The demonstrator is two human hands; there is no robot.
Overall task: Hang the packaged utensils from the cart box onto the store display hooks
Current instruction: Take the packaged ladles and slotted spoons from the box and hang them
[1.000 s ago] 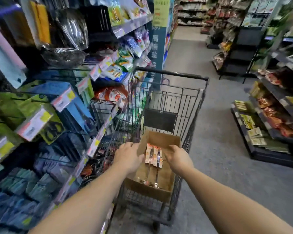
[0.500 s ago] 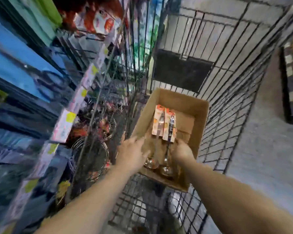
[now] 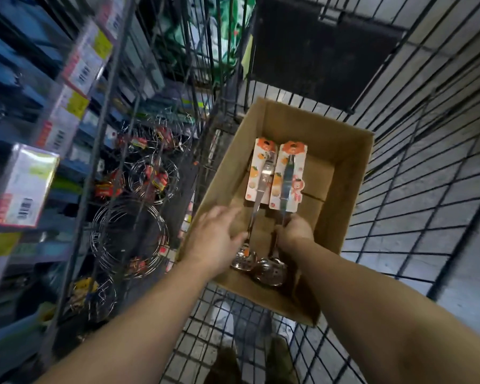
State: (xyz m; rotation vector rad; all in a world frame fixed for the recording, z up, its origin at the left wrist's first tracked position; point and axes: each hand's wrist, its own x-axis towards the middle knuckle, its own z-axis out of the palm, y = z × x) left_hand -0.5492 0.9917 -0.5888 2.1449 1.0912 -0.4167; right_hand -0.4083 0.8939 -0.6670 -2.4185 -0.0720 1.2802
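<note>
Both hands are down in the cardboard box (image 3: 341, 173) that sits in the wire cart (image 3: 427, 167). From where I watch, my right hand (image 3: 295, 234) has its fingers curled round the handle of the right-hand ladle (image 3: 287, 178), gripping it just below its orange-and-white card. My left hand (image 3: 216, 236) lies flatter, fingers spread and relaxed, with the fingertips at the shaft of the left-hand ladle (image 3: 261, 173); I cannot tell whether they actually grip it or only touch it. The two packaged ladles lie side by side along the box floor, cards toward the far end, shiny bowls near the close wall of the box between my wrists. The left ladle's card slightly overlaps the right one's edge. Beyond the cart's left wall I see the store display (image 3: 67, 106), blurred, with price tags (image 3: 25, 189) on its rails and round wire racks (image 3: 128, 234) hanging low down.
</note>
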